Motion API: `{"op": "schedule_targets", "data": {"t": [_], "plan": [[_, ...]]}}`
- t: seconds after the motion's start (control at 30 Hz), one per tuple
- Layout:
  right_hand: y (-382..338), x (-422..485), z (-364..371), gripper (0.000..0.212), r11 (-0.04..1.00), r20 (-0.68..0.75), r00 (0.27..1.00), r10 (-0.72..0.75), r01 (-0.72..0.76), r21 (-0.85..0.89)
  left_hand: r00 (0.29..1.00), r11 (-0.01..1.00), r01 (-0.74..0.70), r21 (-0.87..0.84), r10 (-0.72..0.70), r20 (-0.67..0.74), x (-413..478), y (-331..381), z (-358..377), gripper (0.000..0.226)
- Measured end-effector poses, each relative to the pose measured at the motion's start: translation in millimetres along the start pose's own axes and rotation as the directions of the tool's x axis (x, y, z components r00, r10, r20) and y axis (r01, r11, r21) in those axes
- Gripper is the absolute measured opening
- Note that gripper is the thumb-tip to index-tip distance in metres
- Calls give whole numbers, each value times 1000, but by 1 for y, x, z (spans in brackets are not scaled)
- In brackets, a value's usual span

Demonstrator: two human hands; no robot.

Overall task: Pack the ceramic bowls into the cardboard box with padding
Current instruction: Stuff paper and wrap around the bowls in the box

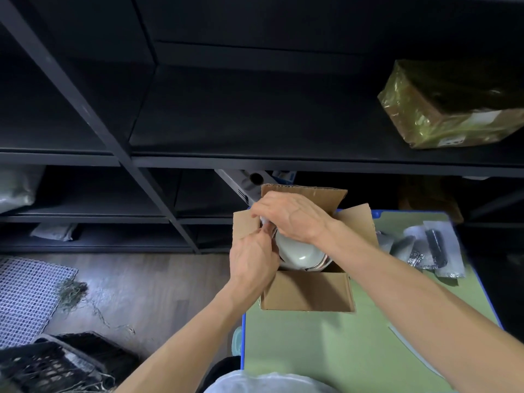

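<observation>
An open cardboard box (307, 292) stands on a green table, its flaps spread outward. Inside it lies a stack of pale ceramic bowls (299, 251), turned upside down and tilted, with thin rims showing at the lower right. My right hand (292, 215) reaches over the box top and its fingers curl down around the far left edge of the bowls, where a bit of white padding (265, 221) shows. My left hand (252, 260) is at the box's left wall, its fingers pinching that padding beside the bowls.
Several pieces of grey and black foam padding (428, 248) lie on the green table (340, 344) to the right of the box. Dark shelving (255, 163) rises behind, with a wrapped parcel (442, 106) on it. A black crate (56, 364) and a mesh mat (25, 296) sit on the floor.
</observation>
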State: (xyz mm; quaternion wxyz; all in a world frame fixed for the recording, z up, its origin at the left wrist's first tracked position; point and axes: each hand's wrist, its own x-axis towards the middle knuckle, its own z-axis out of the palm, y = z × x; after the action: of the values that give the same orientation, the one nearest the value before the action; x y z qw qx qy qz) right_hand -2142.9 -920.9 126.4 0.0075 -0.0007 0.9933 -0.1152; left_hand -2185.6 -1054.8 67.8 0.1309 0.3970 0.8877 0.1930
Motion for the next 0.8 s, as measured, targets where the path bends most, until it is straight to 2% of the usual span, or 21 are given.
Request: {"op": "schedule_targets", "data": {"t": [0.1, 0.23, 0.43, 0.57, 0.7, 0.8], "plan": [[-1, 2, 1, 44, 1000, 1, 1000, 16, -16, 12, 1000, 1000, 4, -4, -4, -2, -1, 0, -1, 50], [3, -4, -3, 33, 987, -124, 989, 75, -92, -130, 1000, 1000, -1, -7, 1, -10, -1, 2, 1, 55], [3, 3, 6, 21, 990, -81, 989, 128, -132, -54, 1000, 999, 10, -34, -10, -9, -2, 3, 1, 54], [5, 1, 15, 21, 990, 2, 992, 129, -128, -58, 1000, 1000, 9, -20, -9, -16, -1, 2, 3, 41], [6, -4, 14, 28, 979, -68, 992, 107, -117, -165, 999, 1000, 8, -9, -8, -35, -2, 4, 2, 39], [5, -3, 14, 21, 980, -78, 988, 134, -144, -140, 999, 1000, 15, -7, -15, -40, -3, 5, 2, 40]]}}
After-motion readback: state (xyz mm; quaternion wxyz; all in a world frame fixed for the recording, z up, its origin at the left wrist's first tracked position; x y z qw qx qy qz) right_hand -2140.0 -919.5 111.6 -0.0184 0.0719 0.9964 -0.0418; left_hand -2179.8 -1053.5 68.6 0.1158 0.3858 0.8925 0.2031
